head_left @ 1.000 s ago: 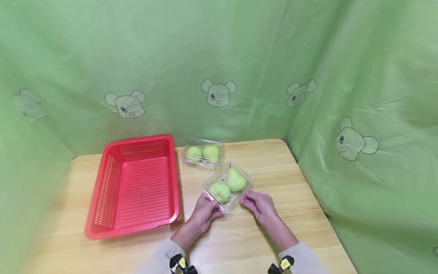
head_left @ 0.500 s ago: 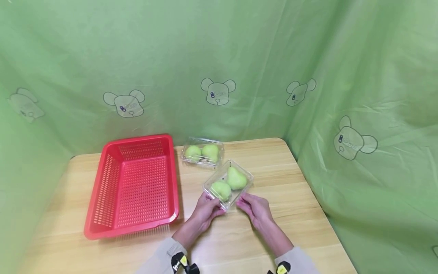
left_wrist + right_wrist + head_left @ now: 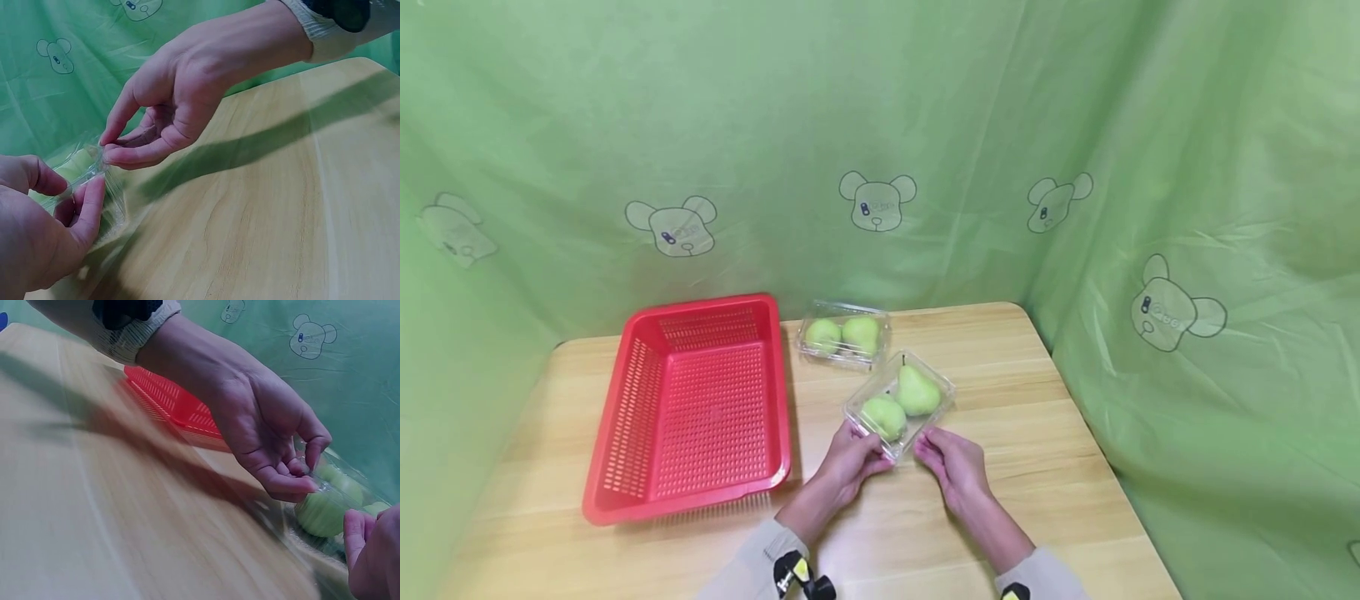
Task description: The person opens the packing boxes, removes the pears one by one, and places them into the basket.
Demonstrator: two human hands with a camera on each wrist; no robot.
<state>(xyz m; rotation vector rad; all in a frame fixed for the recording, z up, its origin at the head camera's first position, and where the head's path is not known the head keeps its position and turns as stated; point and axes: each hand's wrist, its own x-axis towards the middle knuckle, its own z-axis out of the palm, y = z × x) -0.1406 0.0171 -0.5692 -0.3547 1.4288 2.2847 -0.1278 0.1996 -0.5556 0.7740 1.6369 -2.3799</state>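
Observation:
A clear plastic clamshell box (image 3: 917, 427) with two green pears (image 3: 918, 392) inside sits turned at an angle on the wooden table. At its near left edge, my left hand (image 3: 847, 462) pinches the rim between thumb and fingers. My right hand (image 3: 957, 471) pinches the near right edge close to the same corner, thumb against index finger. In the left wrist view, the fingertips of the right hand (image 3: 181, 100) meet at the plastic rim. The right wrist view has the left hand (image 3: 262, 425) across the box, with the right hand (image 3: 378, 550) only partly visible.
Behind stands a second clear clamshell box (image 3: 842, 361) with two green fruits. A red perforated plastic basket (image 3: 688, 500) takes up the table's left side. Green curtains (image 3: 955, 100) enclose the wooden table (image 3: 1037, 433) at the back and both sides.
My right hand has slid left along the box's near edge, closer to the left hand. The left hand and the box have hardly moved.

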